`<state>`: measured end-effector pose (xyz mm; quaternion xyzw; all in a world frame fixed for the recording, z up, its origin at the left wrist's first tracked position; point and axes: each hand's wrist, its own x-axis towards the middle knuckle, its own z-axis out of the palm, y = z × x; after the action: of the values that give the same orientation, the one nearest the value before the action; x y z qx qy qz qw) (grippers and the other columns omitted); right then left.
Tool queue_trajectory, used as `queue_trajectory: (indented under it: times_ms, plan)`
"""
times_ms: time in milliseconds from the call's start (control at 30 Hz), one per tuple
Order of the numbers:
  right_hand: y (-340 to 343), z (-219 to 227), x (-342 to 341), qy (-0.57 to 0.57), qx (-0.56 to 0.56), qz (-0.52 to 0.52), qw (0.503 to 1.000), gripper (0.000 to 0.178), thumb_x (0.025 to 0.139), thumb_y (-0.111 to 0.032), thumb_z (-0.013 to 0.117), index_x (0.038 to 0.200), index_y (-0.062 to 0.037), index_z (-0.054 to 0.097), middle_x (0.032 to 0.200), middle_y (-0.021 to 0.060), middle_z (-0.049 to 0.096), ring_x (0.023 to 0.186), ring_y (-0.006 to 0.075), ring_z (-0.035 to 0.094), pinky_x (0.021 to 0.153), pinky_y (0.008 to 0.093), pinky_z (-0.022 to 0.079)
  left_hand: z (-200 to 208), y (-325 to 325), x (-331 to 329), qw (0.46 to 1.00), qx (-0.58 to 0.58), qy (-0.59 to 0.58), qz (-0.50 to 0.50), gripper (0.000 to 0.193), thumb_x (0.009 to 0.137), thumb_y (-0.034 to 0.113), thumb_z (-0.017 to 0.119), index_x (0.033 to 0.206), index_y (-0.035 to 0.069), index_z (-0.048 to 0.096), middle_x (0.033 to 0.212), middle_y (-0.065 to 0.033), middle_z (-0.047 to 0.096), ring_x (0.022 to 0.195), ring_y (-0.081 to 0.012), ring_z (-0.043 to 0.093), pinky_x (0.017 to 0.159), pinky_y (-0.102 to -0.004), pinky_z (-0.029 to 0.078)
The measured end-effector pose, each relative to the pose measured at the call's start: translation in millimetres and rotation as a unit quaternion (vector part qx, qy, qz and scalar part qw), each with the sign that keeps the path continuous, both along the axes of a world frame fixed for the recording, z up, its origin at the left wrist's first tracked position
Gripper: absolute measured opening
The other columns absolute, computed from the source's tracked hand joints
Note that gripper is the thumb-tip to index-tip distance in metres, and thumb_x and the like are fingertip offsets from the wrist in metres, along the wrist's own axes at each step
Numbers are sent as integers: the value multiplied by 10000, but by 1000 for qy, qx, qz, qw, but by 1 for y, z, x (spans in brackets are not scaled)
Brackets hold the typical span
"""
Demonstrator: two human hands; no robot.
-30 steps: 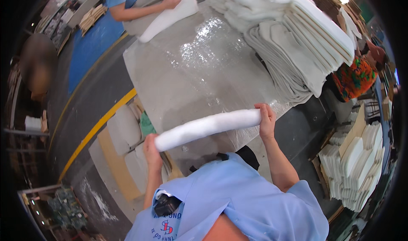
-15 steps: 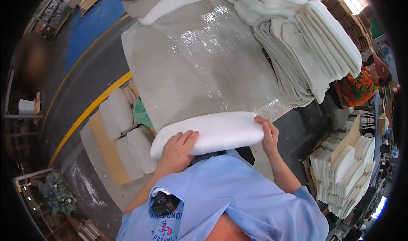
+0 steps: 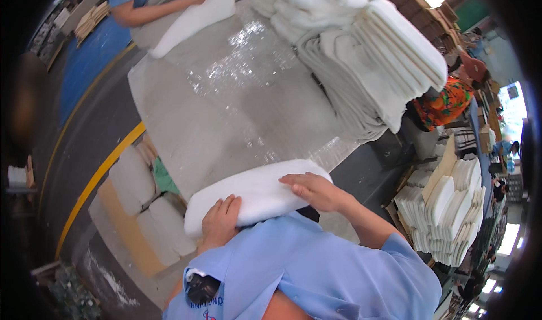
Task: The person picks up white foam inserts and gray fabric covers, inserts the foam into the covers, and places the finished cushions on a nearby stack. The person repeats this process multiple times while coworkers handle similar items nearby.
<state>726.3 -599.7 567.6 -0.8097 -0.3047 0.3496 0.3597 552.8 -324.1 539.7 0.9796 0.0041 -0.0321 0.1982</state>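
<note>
A long white padded cushion (image 3: 259, 198) with rounded ends lies across the near edge of the table, close against my body. Over its left part, my left hand (image 3: 221, 221) grips the near edge, fingers on top and thumb out of sight. My right hand (image 3: 313, 190) rests on the upper face toward the right end, its fingers stretched out flat on the soft surface. The grey tabletop (image 3: 226, 117) beyond has shiny, clear film or tape on it.
Stacked white pads (image 3: 389, 43) and grey fabric covers (image 3: 344, 88) fill the table's far right. Across the table, a co-worker's arm (image 3: 164, 11) reaches over another white pad (image 3: 197, 18). More pads stand on the floor left (image 3: 132, 179) and right (image 3: 446, 207).
My right hand has let go of the cushion's right end and moved left onto its top. The left hand still holds the cushion. The view has shifted, and the co-worker shows more.
</note>
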Motion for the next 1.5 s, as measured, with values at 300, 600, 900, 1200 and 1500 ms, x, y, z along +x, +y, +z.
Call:
queue_trajectory:
  times_ms: [300, 600, 900, 1200, 1500]
  plan:
    - [-19, -63, 58, 212, -128, -161, 955, 706, 1065, -596, 383, 1487, -47, 521, 1482, 162, 561, 1375, 305, 513, 1170, 400, 358, 2, 8, 9, 998, -53, 9, -26, 720, 655, 84, 805, 1331, 85, 558, 1349, -166, 632, 1146, -418, 636, 948, -487, 544]
    - [-49, -23, 178, -23, 21, -337, 941, 438, 968, -405, 680, 1227, -55, 721, 1099, 98, 767, 923, 236, 710, 836, 372, 550, 28, 6, 26, 998, -47, 38, 17, 587, 706, 108, 780, 1269, 106, 615, 1251, -112, 688, 1110, -334, 666, 935, -460, 540]
    - [-79, -18, 303, -338, -140, -406, 838, 369, 897, -270, 672, 1186, -48, 735, 1199, 239, 691, 1144, 405, 637, 976, 469, 522, 39, 20, 53, 989, -70, 119, 47, 559, 710, 190, 787, 1256, 175, 666, 1147, -115, 731, 1076, -354, 679, 917, -459, 530]
    - [-67, -36, 330, -359, -162, -383, 836, 217, 896, -198, 628, 1009, -59, 750, 1098, 225, 709, 1049, 434, 661, 911, 515, 531, 43, 23, 57, 982, -63, 157, 77, 590, 701, 230, 791, 1278, 227, 674, 1150, -104, 738, 1092, -346, 681, 926, -451, 523]
    - [-109, 79, 301, -457, -15, -425, 781, 233, 919, -182, 621, 1071, -41, 725, 916, 236, 711, 875, 426, 682, 806, 478, 529, 29, 17, 42, 995, -85, 44, 34, 539, 720, 180, 770, 1245, 144, 653, 1140, -136, 727, 1029, -369, 687, 866, -486, 536]
